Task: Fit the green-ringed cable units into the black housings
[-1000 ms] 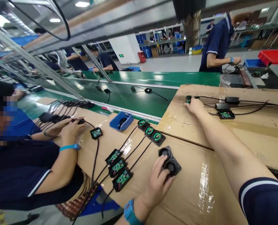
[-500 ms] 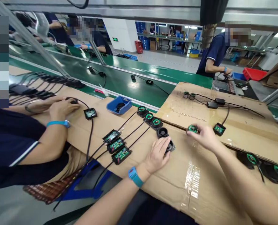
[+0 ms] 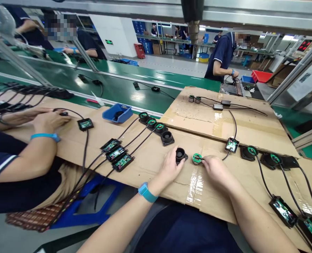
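My left hand [image 3: 170, 167] rests on the cardboard bench top [image 3: 156, 161], its fingers touching a black round socket housing [image 3: 180, 154]. My right hand [image 3: 216, 169] pinches a small round green circuit board [image 3: 197, 158] right beside that housing; a black cable runs from it to a small black box with a green board [image 3: 232, 145]. A second empty black housing [image 3: 167, 137] lies just behind, to the left.
Three wired units [image 3: 116, 154] with green-topped sockets [image 3: 152, 123] lie to the left, near a blue tray [image 3: 117, 114]. A co-worker's hands [image 3: 44, 121] work at far left. More wired units [image 3: 266, 159] lie right. A green conveyor [image 3: 114, 88] runs behind.
My right hand drew the round green board and its cable down from the raised cardboard sheet to beside the housing. My left hand separated one housing and slid it toward me.
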Available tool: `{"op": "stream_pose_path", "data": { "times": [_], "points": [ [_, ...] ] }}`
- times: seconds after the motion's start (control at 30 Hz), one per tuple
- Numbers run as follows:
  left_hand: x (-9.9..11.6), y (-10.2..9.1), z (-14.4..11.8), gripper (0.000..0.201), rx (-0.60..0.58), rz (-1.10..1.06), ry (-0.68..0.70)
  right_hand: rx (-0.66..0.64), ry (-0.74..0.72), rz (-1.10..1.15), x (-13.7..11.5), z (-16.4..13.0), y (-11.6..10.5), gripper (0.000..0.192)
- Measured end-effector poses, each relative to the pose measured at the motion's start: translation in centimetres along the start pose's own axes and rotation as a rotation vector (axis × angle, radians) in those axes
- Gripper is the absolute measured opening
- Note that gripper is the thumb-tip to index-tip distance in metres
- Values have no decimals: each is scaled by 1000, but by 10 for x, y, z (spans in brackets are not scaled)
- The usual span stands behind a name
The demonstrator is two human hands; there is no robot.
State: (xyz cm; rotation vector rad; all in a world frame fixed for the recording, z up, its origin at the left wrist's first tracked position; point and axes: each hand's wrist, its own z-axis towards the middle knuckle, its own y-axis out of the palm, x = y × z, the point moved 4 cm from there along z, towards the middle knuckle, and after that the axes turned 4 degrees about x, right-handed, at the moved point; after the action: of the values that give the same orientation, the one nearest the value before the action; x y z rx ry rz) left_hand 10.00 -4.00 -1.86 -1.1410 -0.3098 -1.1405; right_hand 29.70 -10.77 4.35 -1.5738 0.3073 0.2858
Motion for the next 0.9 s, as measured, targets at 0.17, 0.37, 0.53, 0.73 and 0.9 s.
{"op": "stream_pose_path", "data": {
  "times": [0.17, 0.37, 0.53, 0.73, 0.9],
  "points": [
    [2, 6, 6, 60, 38, 53, -44, 6, -16, -102, 5, -1, 6, 19],
    [-3, 15, -1, 61, -44, -82, -74, 98, 98, -166, 0, 5, 8, 13],
    [-3, 11, -1, 64, 29, -59, -77, 93, 148, -142, -3, 2, 7, 7],
    [2, 9, 0, 64, -35, -109, -61, 190, -24, 97, -4, 1, 19, 57],
    [-1, 9, 1, 59, -24, -134, -120, 167, -38, 162, 0, 14, 33, 41]
  ]
}}
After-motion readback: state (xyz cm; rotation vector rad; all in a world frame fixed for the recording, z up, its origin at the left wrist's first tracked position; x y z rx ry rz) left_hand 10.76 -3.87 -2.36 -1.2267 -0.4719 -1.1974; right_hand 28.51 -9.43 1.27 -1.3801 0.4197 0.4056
